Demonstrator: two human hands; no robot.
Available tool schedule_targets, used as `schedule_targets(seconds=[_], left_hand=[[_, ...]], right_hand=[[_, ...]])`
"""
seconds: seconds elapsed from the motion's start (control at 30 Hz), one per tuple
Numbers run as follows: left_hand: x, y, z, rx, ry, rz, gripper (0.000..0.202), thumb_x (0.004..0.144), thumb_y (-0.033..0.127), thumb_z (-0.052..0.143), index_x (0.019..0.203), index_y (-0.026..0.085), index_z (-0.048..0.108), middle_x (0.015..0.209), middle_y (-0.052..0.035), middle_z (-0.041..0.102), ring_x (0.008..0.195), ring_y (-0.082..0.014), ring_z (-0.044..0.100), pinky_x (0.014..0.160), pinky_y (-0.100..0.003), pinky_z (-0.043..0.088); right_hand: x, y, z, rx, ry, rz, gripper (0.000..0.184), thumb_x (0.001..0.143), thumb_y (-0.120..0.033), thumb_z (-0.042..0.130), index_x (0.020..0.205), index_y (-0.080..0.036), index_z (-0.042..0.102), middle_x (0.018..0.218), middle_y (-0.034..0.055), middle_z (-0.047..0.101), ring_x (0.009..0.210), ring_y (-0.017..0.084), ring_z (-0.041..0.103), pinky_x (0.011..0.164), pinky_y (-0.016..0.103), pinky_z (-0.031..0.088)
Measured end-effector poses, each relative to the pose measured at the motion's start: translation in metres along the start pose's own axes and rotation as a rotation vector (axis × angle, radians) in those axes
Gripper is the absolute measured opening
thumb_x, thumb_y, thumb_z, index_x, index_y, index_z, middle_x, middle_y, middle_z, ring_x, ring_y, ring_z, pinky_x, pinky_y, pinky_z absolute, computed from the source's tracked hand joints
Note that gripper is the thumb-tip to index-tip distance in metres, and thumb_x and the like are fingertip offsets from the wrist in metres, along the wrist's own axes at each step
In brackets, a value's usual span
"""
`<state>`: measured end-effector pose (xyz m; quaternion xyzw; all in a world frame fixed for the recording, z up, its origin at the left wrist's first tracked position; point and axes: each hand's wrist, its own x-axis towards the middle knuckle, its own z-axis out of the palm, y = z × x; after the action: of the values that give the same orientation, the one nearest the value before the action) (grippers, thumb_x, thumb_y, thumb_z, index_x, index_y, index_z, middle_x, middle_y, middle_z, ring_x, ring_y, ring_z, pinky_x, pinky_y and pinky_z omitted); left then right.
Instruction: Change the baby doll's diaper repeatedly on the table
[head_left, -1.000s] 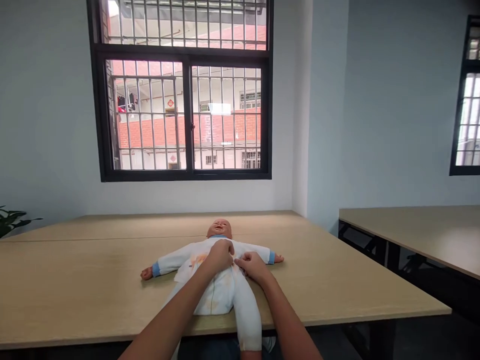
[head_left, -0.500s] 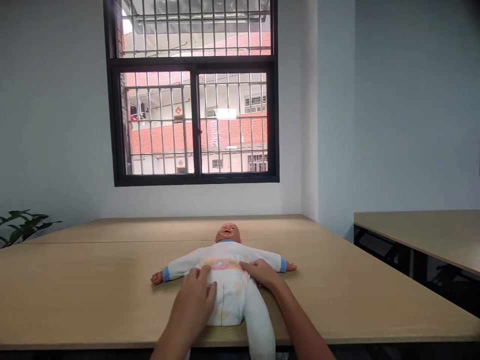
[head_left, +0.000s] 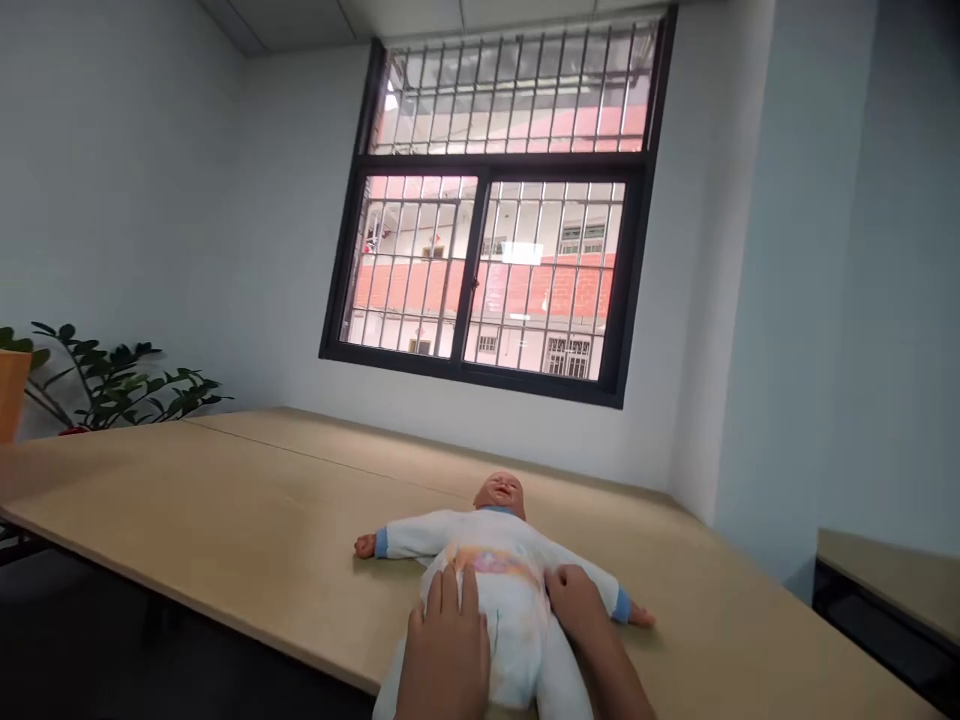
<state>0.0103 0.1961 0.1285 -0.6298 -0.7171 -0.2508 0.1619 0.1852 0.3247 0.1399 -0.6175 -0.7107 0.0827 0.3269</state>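
A baby doll (head_left: 487,570) in a white suit with blue cuffs lies on its back on the wooden table (head_left: 225,510), arms spread, head toward the window. My left hand (head_left: 446,645) lies flat on the doll's belly and left hip, fingers stretched out. My right hand (head_left: 574,605) rests on the doll's right side near its arm, fingers laid on the cloth. Neither hand grips anything that I can see. The doll's legs run off the bottom of the picture.
A barred window (head_left: 495,220) is in the far wall. A green plant (head_left: 112,380) and an orange pot edge (head_left: 11,390) stand at the left. A second table (head_left: 892,580) sits at the right. The near table edge runs diagonally at the lower left.
The camera has swung left and tilted, so the room looks slanted. My left hand slid down from the doll's chest to its belly; my right hand stayed on its side.
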Motion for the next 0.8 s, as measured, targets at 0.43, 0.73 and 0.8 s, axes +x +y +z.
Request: schedule_targets(seconds=[0.43, 0.73, 0.8], left_hand=[[0.003, -0.007, -0.028, -0.251, -0.27, -0.08, 0.059, 0.089, 0.023, 0.04, 0.148, 0.022, 0.038, 0.154, -0.015, 0.036, 0.14, -0.0412, 0.028, 0.104, -0.061, 0.033], [0.003, -0.04, -0.032, -0.468, -0.242, -0.19, 0.042, 0.091, 0.025, 0.041, 0.131, 0.015, 0.051, 0.126, -0.0151, 0.054, 0.114, -0.0288, 0.052, 0.097, -0.039, 0.043], [0.001, -0.038, -0.032, -0.388, -0.299, -0.217, 0.041, 0.092, 0.024, 0.041, 0.13, 0.014, 0.052, 0.126, -0.0158, 0.054, 0.114, -0.0308, 0.052, 0.098, -0.042, 0.042]], right_hand=[[0.033, -0.172, 0.027, -0.111, -0.604, -0.393, 0.032, 0.05, -0.028, 0.085, 0.076, -0.015, 0.073, 0.069, 0.0068, 0.07, 0.062, 0.02, 0.059, 0.058, 0.028, 0.04], [0.068, -0.154, 0.057, 0.03, -0.599, -0.485, 0.006, 0.067, -0.019, 0.069, 0.066, -0.014, 0.066, 0.057, -0.0039, 0.055, 0.055, 0.009, 0.045, 0.053, 0.022, 0.029], [0.069, -0.153, 0.064, 0.038, -0.566, -0.495, 0.007, 0.067, -0.018, 0.069, 0.067, -0.013, 0.066, 0.059, -0.0032, 0.057, 0.057, 0.009, 0.045, 0.054, 0.022, 0.028]])
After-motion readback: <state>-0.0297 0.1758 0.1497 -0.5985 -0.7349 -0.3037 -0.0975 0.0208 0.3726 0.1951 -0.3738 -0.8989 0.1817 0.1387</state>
